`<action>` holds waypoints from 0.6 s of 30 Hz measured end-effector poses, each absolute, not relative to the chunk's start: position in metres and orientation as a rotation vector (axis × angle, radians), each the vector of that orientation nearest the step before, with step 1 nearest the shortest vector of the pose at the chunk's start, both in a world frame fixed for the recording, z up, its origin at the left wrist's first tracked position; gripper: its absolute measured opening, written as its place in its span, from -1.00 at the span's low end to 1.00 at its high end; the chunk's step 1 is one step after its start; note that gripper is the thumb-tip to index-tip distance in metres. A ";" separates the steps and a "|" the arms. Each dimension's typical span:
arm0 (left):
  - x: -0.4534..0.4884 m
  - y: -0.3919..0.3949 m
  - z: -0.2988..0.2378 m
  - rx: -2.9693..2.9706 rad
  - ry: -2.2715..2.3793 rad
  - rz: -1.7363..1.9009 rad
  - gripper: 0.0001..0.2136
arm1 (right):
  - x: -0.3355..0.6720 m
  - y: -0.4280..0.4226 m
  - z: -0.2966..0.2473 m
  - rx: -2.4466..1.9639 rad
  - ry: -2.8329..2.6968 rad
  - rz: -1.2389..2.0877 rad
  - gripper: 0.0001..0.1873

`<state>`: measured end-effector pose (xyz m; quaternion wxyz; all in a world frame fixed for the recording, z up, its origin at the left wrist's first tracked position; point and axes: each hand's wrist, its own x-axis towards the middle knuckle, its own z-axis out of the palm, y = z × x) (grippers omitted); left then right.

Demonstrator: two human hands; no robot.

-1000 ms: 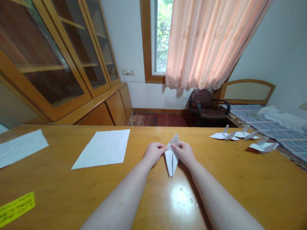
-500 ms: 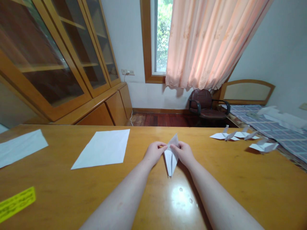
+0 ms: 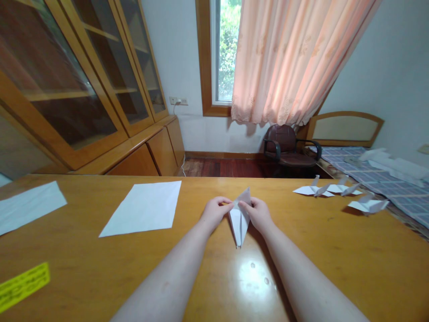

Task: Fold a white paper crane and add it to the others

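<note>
A partly folded white paper shape [image 3: 240, 223], long and pointed toward me, lies on the wooden table [image 3: 214, 277] near its middle. My left hand [image 3: 215, 212] pinches the shape's upper left edge with curled fingers. From the other side my right hand [image 3: 258, 212] pinches the upper right edge, where a flap stands up. Both fists meet over the paper's top end.
A flat white sheet [image 3: 144, 207] lies left of my hands, another sheet [image 3: 28, 205] at the far left, and a yellow label [image 3: 23, 286] near the front left. Three folded paper cranes [image 3: 338, 193] sit at the right. Beyond the table stand a brown chair [image 3: 288, 150], cabinets and a bed.
My hands and the folded paper have crept slightly away from me; the pinch on the top edges has barely shifted.
</note>
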<state>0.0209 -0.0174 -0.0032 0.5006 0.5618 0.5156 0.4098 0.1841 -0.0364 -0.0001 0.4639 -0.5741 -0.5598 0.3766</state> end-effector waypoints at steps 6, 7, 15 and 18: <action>0.021 -0.019 0.000 1.290 1.204 1.020 -0.82 | 0.183 -0.038 0.003 -1.373 -1.359 0.944 -0.71; 0.021 -0.019 0.000 1.297 1.210 1.018 -0.82 | 0.183 -0.038 0.004 -1.376 -1.357 0.935 -0.72; 0.020 -0.017 -0.002 1.391 1.225 1.021 -0.85 | 0.184 -0.040 0.008 -1.394 -1.318 0.885 -0.71; 0.019 -0.017 -0.002 1.444 1.282 0.992 -0.86 | 0.186 -0.040 0.008 -1.385 -1.237 0.867 -0.68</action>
